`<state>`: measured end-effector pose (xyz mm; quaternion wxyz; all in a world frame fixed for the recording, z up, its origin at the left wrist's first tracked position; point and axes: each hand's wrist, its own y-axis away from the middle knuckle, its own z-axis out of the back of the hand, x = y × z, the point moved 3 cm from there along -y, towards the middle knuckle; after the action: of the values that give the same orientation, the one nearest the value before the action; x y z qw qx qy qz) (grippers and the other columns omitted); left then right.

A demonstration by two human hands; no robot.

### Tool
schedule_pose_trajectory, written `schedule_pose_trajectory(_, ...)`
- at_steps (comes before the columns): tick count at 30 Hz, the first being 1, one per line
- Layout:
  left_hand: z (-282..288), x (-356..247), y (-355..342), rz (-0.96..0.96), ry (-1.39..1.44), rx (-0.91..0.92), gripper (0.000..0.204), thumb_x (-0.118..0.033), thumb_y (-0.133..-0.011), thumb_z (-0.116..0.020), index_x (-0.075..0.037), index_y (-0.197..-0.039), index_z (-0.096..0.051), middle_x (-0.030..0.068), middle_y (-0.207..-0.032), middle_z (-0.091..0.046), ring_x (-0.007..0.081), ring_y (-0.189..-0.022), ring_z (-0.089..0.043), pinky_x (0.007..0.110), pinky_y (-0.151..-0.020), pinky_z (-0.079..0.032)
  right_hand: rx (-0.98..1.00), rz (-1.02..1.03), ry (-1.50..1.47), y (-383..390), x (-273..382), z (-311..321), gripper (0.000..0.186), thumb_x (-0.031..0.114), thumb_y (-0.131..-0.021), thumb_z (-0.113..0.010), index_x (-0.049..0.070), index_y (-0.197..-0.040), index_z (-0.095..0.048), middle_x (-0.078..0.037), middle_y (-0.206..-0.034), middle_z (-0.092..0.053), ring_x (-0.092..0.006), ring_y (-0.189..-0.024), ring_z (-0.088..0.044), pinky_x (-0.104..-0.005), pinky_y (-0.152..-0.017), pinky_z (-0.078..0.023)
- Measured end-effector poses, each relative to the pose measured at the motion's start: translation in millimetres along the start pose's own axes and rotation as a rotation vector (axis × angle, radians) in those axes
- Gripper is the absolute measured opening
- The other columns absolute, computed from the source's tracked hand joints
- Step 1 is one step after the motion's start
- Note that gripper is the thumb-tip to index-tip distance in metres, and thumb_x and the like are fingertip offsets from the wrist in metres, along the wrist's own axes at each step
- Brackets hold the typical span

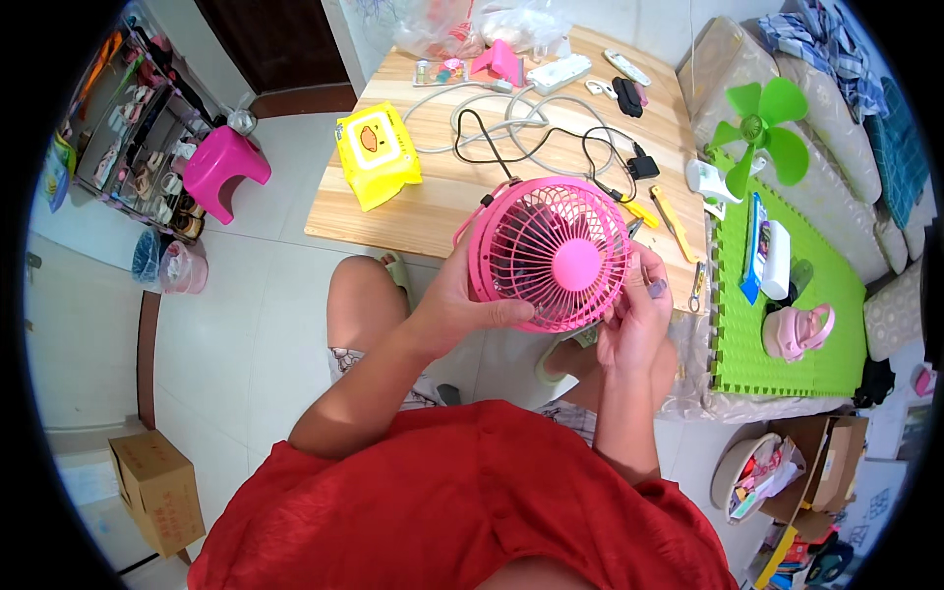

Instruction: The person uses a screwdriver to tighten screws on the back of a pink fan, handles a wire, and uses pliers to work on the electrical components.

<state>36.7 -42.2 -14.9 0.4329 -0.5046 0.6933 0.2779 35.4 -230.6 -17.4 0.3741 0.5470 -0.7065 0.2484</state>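
1. One pink fan (576,264), in my remote view, over the table's (418,218) near edge.
2. My left hand (464,307), curled round its left rim.
3. My right hand (634,329), fingers bent, gripping its lower right rim.

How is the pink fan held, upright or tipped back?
Tipped back: between the left hand and right hand, the pink fan has its front grille facing up toward this overhead view.

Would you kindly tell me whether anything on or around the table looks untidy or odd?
The grey and black cables sprawl in overlapping loops on the table, beyond the pink fan, which looks untidy. I see no spill.
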Motion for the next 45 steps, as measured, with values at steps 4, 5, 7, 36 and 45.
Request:
schedule_pose_trajectory(4,-9.4,-4.8,-0.1,0.039,0.002,0.038,0.099,-0.012,-0.068,-0.083,-0.004,-0.145,-0.02,0.008,-0.137,-0.039,0.0183,-0.127,-0.039,0.034,-0.107,-0.032,-0.019,0.033,0.025,0.1,-1.3,3.4,0.015,0.011,-0.094,-0.055,-0.001,-0.104,-0.055,-0.004,-0.081,-0.062,-0.0023,-0.05,-0.046,-0.0149,-0.039,-0.032)
schedule_pose_trajectory(5,-12.1,-5.3,0.2,0.048,0.043,0.045,0.098,-0.012,-0.068,-0.082,-0.004,-0.144,-0.021,0.0081,-0.137,-0.04,0.0181,-0.126,-0.04,0.034,-0.106,-0.033,-0.016,0.029,0.028,0.0,-1.7,4.3,0.015,0.011,-0.094,-0.055,-0.001,-0.104,-0.055,-0.004,-0.081,-0.062,-0.0023,-0.05,-0.046,-0.0149,-0.039,-0.032)
schedule_pose_trajectory(7,-12.6,-5.3,0.1,0.042,0.049,0.051,0.098,-0.012,-0.068,-0.082,-0.004,-0.144,-0.021,0.0081,-0.137,-0.04,0.0179,-0.126,-0.041,0.034,-0.106,-0.034,0.005,0.014,0.003,0.1,-1.6,5.9,0.016,0.01,-0.094,-0.056,-0.001,-0.104,-0.055,-0.005,-0.083,-0.063,-0.0019,-0.051,-0.048,-0.0148,-0.039,-0.033)
schedule_pose_trajectory(36,1.7,0.0,1.7,0.164,0.398,0.235,0.075,-0.02,-0.089,-0.058,-0.012,-0.149,-0.015,0.0047,-0.143,-0.034,0.0192,-0.13,-0.037,0.037,-0.106,-0.032,-0.001,-0.068,0.054,4.1,-1.5,10.0,0.016,0.005,-0.092,-0.054,-0.002,-0.107,-0.057,-0.005,-0.081,-0.064,-0.0016,-0.048,-0.046,-0.0149,-0.038,-0.031)
schedule_pose_trajectory(45,5.9,4.8,4.4,0.18,0.393,0.146,0.069,-0.022,-0.09,-0.052,-0.01,-0.148,-0.017,0.0053,-0.14,-0.04,0.018,-0.126,-0.043,0.038,-0.103,-0.037,-0.091,0.05,0.144,2.2,-7.3,4.1,0.02,0.017,-0.095,-0.056,-0.001,-0.102,-0.059,-0.002,-0.081,-0.064,-0.0013,-0.052,-0.049,-0.0146,-0.039,-0.033)
